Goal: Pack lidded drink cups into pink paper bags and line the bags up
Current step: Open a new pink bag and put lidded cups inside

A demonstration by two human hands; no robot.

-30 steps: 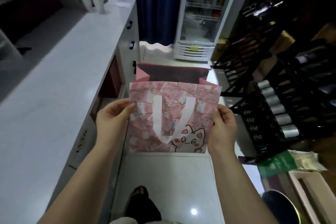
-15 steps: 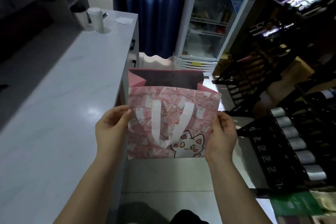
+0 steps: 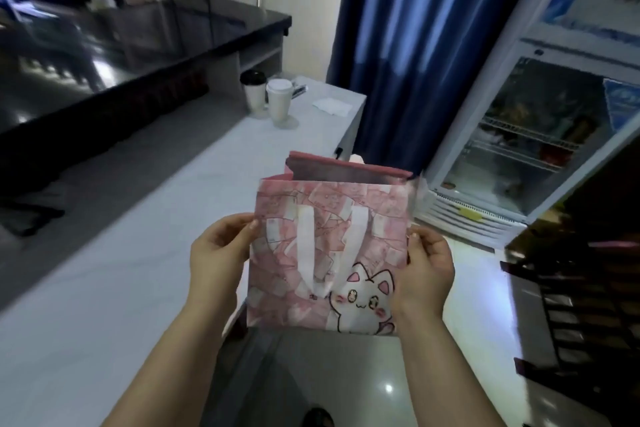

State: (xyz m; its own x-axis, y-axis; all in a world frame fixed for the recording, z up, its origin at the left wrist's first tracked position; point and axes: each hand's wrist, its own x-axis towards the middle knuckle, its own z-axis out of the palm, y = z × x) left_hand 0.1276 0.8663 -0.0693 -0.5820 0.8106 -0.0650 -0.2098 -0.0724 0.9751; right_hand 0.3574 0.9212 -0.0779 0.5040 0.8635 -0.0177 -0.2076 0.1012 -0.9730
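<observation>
White counter (image 3: 104, 288) runs along the left, with a dark glossy raised ledge (image 3: 156, 42) behind it. Blue curtain (image 3: 415, 45) at the back, glass-door fridge (image 3: 526, 149) to the right of it, dark rack (image 3: 571, 305) at the far right, blurred. Pale tiled floor (image 3: 346, 374) below, a shoe tip (image 3: 318, 418) at the bottom edge. Pink paper bag (image 3: 329, 263) is held up in the air in front of the person, past the counter's right edge, touching no surface. Its mouth is open, the back panel stands higher than the front, a white handle (image 3: 308, 246) hangs down the front panel, and there is a cat print (image 3: 363, 302) at lower right. Left hand (image 3: 218, 253) grips the bag's left edge, thumb on the front, fingers curled round behind. Right hand (image 3: 426, 270) grips the right edge the same way, thumb on the front. Black-lidded cup (image 3: 254, 94) and white-lidded cup (image 3: 278, 100) stand upright just beside each other at the counter's far end, well apart from the bag. White napkin (image 3: 331, 106) lies flat near them, to their right. Dark flat object (image 3: 27, 215) lies on the counter's left side, too blurred to identify.
</observation>
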